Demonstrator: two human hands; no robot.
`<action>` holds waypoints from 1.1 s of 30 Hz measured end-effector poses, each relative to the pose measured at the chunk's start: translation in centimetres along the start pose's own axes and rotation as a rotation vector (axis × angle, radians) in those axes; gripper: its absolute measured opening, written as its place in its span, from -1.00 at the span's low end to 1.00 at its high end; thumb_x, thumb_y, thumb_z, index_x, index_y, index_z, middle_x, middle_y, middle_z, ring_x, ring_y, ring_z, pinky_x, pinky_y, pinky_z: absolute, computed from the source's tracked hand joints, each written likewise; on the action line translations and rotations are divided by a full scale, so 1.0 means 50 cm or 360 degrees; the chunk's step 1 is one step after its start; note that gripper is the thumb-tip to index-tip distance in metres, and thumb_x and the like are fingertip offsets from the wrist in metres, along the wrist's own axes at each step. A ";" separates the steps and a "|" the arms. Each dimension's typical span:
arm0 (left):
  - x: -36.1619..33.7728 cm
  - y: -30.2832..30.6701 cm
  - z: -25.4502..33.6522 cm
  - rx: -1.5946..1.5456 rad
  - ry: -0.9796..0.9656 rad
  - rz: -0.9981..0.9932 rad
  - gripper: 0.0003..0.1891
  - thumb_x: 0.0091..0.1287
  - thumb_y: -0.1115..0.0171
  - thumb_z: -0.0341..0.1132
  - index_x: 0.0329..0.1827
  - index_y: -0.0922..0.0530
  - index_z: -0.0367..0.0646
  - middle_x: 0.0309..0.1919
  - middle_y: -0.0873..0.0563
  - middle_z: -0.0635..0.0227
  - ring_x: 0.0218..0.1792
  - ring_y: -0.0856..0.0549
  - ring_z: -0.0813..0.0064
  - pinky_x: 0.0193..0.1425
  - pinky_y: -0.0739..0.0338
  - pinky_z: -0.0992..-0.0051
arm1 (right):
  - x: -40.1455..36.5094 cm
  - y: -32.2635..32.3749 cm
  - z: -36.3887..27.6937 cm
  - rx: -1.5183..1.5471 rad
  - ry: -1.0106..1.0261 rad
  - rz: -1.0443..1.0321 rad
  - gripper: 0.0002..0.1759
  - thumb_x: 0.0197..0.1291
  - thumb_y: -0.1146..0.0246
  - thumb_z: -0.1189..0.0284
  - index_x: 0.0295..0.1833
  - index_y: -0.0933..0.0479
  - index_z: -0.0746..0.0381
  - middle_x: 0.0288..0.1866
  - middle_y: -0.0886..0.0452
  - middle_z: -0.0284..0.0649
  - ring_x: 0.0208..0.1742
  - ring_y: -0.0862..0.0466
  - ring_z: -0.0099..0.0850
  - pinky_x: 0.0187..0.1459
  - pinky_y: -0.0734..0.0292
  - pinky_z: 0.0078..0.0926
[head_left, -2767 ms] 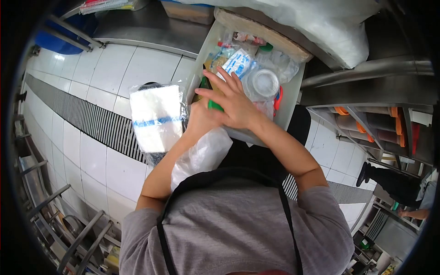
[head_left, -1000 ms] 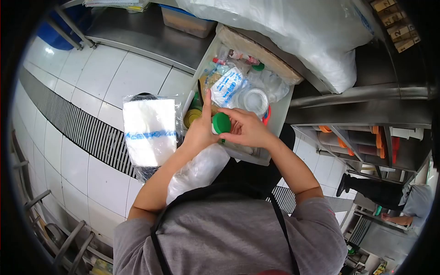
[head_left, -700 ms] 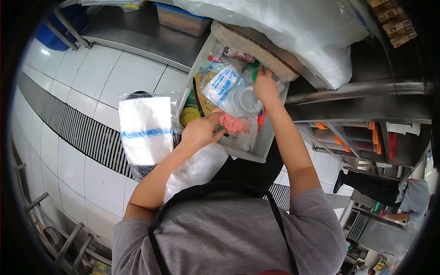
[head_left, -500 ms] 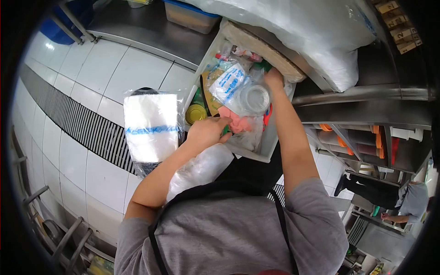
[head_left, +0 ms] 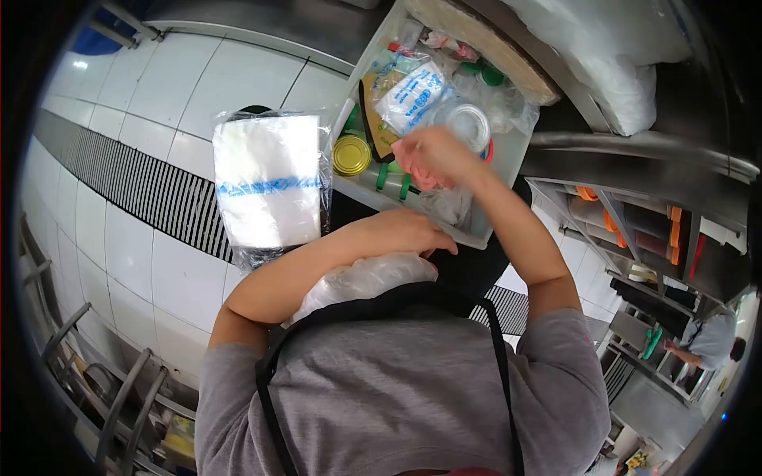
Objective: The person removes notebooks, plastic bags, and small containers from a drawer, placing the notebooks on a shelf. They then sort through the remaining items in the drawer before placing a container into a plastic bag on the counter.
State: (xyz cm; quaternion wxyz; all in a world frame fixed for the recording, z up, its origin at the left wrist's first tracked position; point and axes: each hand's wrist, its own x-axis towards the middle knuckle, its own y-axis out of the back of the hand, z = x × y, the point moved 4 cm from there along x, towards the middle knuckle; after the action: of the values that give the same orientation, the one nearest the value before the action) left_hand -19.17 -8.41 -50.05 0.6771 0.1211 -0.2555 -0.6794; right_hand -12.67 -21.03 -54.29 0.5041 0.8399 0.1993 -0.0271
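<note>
A drawer stands pulled out, filled with plastic bags and containers. Inside it, my right hand is closed on a crumpled pink bag, its fingers slightly blurred. My left hand is at the drawer's near edge, fingers apart and bent downward, with nothing visible in them. Below that hand lies a clear plastic bundle. Around the pink bag are a round clear container, a white packet with blue print, a yellow-lidded jar and green-lidded jars.
A packet of white bags is left of the drawer, above the tiled floor and a drain grate. Large plastic bags hang over a metal counter at upper right. Shelves stand at right; another person is farther off.
My right hand has moved from the drawer's far right side to the pink bag. My left hand has left that bag and moved to the near edge. The view has shifted.
</note>
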 end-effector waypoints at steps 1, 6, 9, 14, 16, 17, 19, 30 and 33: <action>0.004 -0.006 -0.007 -0.0050 0.0104 -0.0147 -0.63 0.04 -0.25 -0.18 -0.06 -0.51 0.00 -0.44 -0.60 0.40 -0.38 -0.60 0.39 -0.31 -0.47 0.43 | -0.011 -0.034 -0.036 0.0034 0.0069 -0.0438 -0.74 -0.09 -0.23 0.43 -0.20 -0.52 0.24 -0.25 -0.57 -0.08 -0.22 -0.58 -0.17 -0.19 -0.46 -0.33; 0.003 -0.007 -0.010 -0.0200 0.0218 -0.0128 -0.61 0.02 -0.28 -0.18 -0.05 -0.51 0.02 -0.51 -0.57 0.41 -0.43 -0.59 0.44 -0.37 -0.45 0.45 | -0.022 -0.144 -0.010 -0.0261 -0.0252 -0.0608 -0.51 -0.08 -0.23 0.45 0.06 -0.35 0.16 -0.14 -0.51 -0.04 -0.14 -0.54 -0.17 -0.20 -0.47 -0.30; 0.003 -0.002 -0.015 -0.0226 0.0280 -0.0089 -0.61 0.01 -0.30 -0.20 -0.05 -0.50 0.02 -0.54 -0.56 0.41 -0.47 -0.59 0.45 -0.40 -0.45 0.45 | -0.035 -0.097 0.001 0.0068 -0.0083 -0.0142 -0.52 -0.05 -0.22 0.46 0.06 -0.31 0.19 -0.19 -0.51 -0.08 -0.13 -0.55 -0.18 -0.18 -0.47 -0.35; 0.004 0.009 -0.010 -0.0254 0.0302 -0.0010 -0.61 0.01 -0.30 -0.24 -0.04 -0.50 0.00 -0.53 -0.56 0.41 -0.49 -0.59 0.43 -0.43 -0.45 0.45 | -0.067 0.042 0.052 0.1739 -0.0754 0.0678 -0.64 -0.03 -0.26 0.33 -0.13 -0.32 0.17 -0.33 -0.44 -0.27 -0.28 -0.55 -0.39 -0.38 -0.46 -0.43; 0.006 0.002 -0.015 -0.0259 0.0303 -0.0029 -0.61 0.03 -0.29 -0.25 -0.04 -0.49 0.00 -0.52 -0.56 0.40 -0.49 -0.58 0.43 -0.42 -0.46 0.44 | -0.073 0.064 0.137 0.2139 -0.0722 0.0936 -0.61 -0.03 -0.25 0.33 -0.09 -0.30 0.16 -0.32 -0.42 -0.27 -0.25 -0.54 -0.38 -0.35 -0.45 -0.42; 0.007 0.001 -0.017 -0.0254 0.0301 -0.0015 -0.61 0.03 -0.29 -0.25 -0.04 -0.49 0.00 -0.52 -0.56 0.40 -0.49 -0.58 0.43 -0.42 -0.46 0.44 | -0.070 0.074 0.160 0.2549 -0.0684 0.1204 -0.58 -0.02 -0.24 0.33 -0.06 -0.28 0.15 -0.31 -0.40 -0.26 -0.23 -0.53 -0.37 -0.32 -0.45 -0.41; 0.003 0.000 -0.019 -0.0258 0.0255 -0.0002 -0.62 0.04 -0.29 -0.24 -0.04 -0.49 0.00 -0.51 -0.56 0.39 -0.50 -0.58 0.43 -0.43 -0.46 0.45 | -0.061 0.081 0.184 0.1921 -0.0734 0.1325 -0.55 -0.06 -0.25 0.35 -0.04 -0.27 0.17 -0.27 -0.40 -0.21 -0.21 -0.52 -0.31 -0.27 -0.43 -0.37; -0.006 0.007 -0.016 -0.0336 0.0242 0.0046 -0.67 0.08 -0.26 -0.23 -0.06 -0.50 -0.01 -0.51 -0.55 0.39 -0.52 -0.58 0.44 -0.44 -0.46 0.47 | -0.016 0.131 0.349 -0.1231 -0.0880 0.0707 -0.43 0.05 -0.02 0.46 0.24 -0.15 0.25 0.26 -0.18 0.07 0.28 -0.17 0.00 0.28 -0.04 -0.21; -0.006 0.006 -0.018 -0.0365 0.0227 0.0054 -0.66 0.08 -0.26 -0.24 -0.06 -0.50 -0.01 -0.51 -0.55 0.38 -0.52 -0.58 0.45 -0.44 -0.46 0.47 | 0.001 0.139 0.362 -0.1183 -0.0817 0.0997 -0.48 0.13 0.10 0.46 0.27 -0.15 0.24 0.29 -0.18 -0.03 0.31 -0.14 -0.01 0.29 0.00 -0.20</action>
State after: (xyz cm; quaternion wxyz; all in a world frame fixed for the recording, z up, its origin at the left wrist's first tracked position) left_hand -18.43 -8.25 -50.71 0.7143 0.0867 -0.1293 -0.6823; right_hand -7.29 -39.38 -57.35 0.7832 0.5909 -0.1935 -0.0075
